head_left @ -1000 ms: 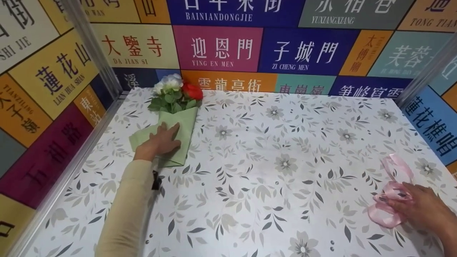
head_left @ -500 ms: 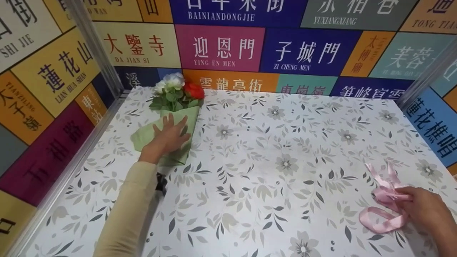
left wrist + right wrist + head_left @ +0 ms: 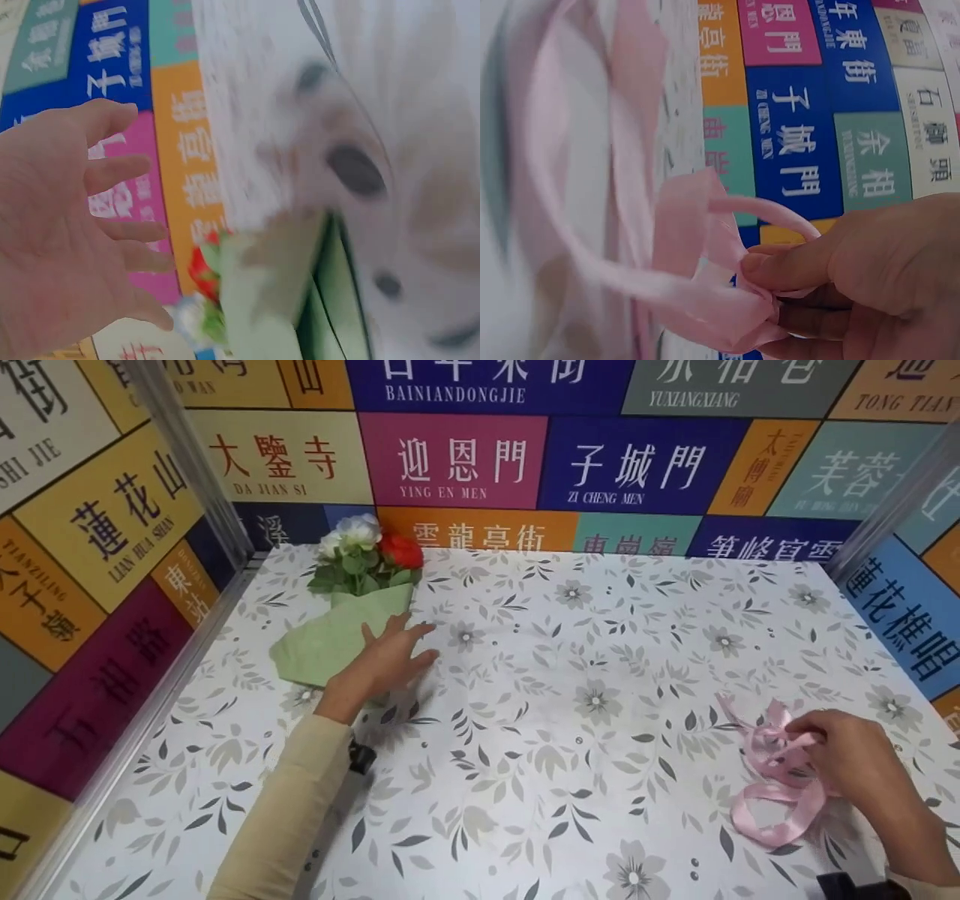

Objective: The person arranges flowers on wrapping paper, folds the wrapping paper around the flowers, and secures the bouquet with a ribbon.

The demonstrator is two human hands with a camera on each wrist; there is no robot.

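Flowered tabletop (image 3: 517, 757): spread left fingers (image 3: 120, 172) have shifted rightward over green wrapping (image 3: 321, 645); right fingers (image 3: 791, 268) pinch ribbon (image 3: 681, 234).

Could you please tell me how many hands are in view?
2: the left hand is spread near the red-and-white flower bouquet wrapped in pale green paper; the right hand pinches the looped pink satin ribbon.

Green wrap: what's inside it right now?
White flowers, a red flower and green leaves poke out of the far end of the green wrap. Whatever lies deeper inside, including any stems, is covered by the wrap and can't be seen.
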